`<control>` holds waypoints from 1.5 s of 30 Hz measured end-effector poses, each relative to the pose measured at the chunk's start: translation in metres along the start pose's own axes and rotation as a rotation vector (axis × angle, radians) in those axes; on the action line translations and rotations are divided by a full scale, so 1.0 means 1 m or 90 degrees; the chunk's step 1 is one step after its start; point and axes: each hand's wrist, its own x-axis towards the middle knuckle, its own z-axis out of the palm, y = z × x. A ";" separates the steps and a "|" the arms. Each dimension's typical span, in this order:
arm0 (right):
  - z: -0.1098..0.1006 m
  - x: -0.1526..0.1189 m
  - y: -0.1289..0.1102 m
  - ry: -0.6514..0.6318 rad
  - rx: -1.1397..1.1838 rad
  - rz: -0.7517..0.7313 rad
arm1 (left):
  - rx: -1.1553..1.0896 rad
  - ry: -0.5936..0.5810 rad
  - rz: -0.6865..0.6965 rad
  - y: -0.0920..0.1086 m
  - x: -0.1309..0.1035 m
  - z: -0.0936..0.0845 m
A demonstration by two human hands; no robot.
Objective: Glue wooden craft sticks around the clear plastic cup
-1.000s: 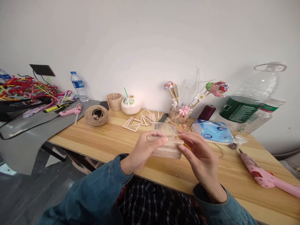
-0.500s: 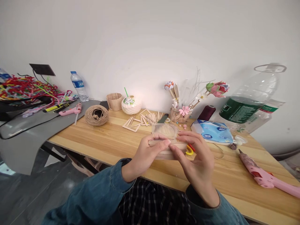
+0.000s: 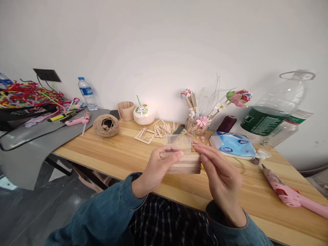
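My left hand (image 3: pixel 159 164) grips a clear plastic box (image 3: pixel 176 140) by its left part, the thumb pressed on the front. Wooden craft sticks (image 3: pixel 186 166) lie side by side in rows along the box side facing me, and their ends form an uneven right edge. At that edge, my right hand (image 3: pixel 221 171) closes thumb and fingers around the corner of the box. The box is held above the front of the table, tilted so that its open or clear top shows. Its far and lower sides are hidden.
Behind the box lie loose craft sticks and small stick frames (image 3: pixel 144 136). Twine (image 3: pixel 106 125), a stick cup (image 3: pixel 126 111) and a white coconut (image 3: pixel 144 115) stand left; a tissue pack (image 3: pixel 232 145), large bottle (image 3: pixel 271 112) and pink glue gun (image 3: pixel 287 194) are right.
The box has shifted slightly left with my left hand. My right hand has slid right, from the front face to the right edge, uncovering more of the stick rows.
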 end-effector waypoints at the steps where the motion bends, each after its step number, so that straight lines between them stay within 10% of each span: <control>1: 0.000 0.000 0.001 0.007 0.003 0.016 | -0.004 0.003 -0.007 0.000 0.000 0.000; 45: -0.004 0.000 0.002 -0.069 0.113 -0.052 | 0.148 -0.091 0.095 0.006 -0.006 -0.007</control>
